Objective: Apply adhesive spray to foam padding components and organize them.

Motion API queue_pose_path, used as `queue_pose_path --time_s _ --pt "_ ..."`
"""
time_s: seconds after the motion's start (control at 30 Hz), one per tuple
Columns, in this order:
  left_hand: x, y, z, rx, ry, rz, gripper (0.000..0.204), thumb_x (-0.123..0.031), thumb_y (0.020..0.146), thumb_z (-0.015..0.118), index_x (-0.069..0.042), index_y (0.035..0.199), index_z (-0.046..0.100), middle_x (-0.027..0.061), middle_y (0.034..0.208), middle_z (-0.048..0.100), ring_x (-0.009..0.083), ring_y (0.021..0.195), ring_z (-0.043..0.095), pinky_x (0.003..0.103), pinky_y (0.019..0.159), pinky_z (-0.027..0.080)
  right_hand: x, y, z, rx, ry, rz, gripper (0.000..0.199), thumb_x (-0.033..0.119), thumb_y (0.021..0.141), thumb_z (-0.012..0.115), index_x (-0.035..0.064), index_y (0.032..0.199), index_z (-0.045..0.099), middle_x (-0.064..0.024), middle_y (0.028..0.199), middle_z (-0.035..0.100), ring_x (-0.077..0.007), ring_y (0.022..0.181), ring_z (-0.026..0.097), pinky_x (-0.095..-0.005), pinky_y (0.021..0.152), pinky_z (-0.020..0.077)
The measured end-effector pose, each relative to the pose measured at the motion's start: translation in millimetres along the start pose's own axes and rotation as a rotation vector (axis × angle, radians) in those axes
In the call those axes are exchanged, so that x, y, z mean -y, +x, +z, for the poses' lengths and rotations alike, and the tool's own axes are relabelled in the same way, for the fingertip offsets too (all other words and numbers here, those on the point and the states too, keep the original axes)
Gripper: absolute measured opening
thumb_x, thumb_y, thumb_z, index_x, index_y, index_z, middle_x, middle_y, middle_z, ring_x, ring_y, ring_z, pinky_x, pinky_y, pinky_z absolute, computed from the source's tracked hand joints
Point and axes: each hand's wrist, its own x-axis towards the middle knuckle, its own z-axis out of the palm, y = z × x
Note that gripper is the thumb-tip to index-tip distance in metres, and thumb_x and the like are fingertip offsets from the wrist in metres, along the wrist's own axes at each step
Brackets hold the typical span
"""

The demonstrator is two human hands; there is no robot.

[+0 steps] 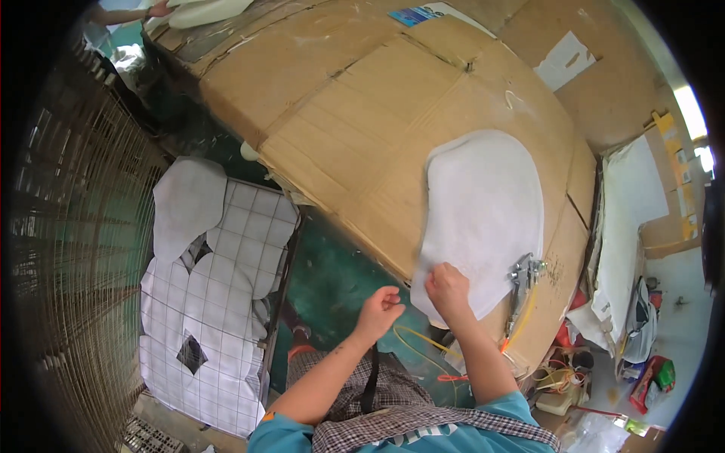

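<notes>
A white, rounded piece of padding (483, 211) lies flat on the cardboard-covered table (355, 113). My right hand (447, 288) pinches its near edge where it overhangs the table. My left hand (380, 308) hovers just left of it over the green floor, fingers loosely curled and holding nothing. A metal spray gun (522, 275) with a yellow hose (521, 321) rests on the table right beside the padding's lower right edge.
A wire cage cart (226, 302) at my left holds several stacked white padding pieces. Another person's arm (132, 13) reaches in at the far top left. A stack of white sheets (623, 226) and clutter stand at the right.
</notes>
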Motion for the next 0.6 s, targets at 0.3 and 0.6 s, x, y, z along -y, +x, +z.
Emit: queue_pose_path --time_s 0.3,0.6 --pt "-3 -7 48 -0.169 0.670 0.140 0.018 -0.020 0.080 0.056 -0.004 0.071 0.056 0.0151 0.075 0.059 0.0342 0.065 0.056 0.038 0.057 0.046 -137 -9 -60 -0.401 -0.085 0.187 0.042 0.020 0.069 0.065 0.0037 0.106 0.053 -0.0178 0.105 0.054 -0.0348 0.096 0.051 -0.0415 0.081 0.0422" --pt "-70 -10 -19 -0.424 0.441 0.163 0.015 -0.005 0.079 0.053 -0.003 0.064 0.050 0.0068 0.060 0.053 0.0156 0.056 0.053 0.030 0.052 0.042 -250 -40 -75 -0.191 -0.138 0.431 0.049 0.026 0.069 0.068 0.0023 0.109 0.052 -0.0182 0.103 0.055 -0.0342 0.098 0.050 -0.0415 0.086 0.0406"
